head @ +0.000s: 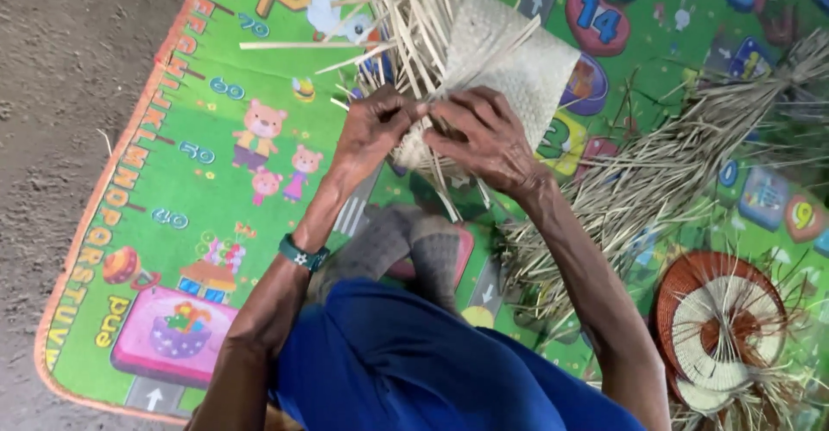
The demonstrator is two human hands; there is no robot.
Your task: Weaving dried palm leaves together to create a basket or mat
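Pinching pale strips, both hands — left hand (373, 129), right hand (484, 137) — on woven basket (509, 60).

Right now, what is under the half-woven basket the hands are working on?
Under the woven basket lies the colourful play mat, with loose strips beside it. The mat's pictures directly beneath are covered by the basket and both hands.

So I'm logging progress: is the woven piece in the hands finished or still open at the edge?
Unfinished: loose strips stick out unwoven from the woven piece, which the left hand and right hand grip.
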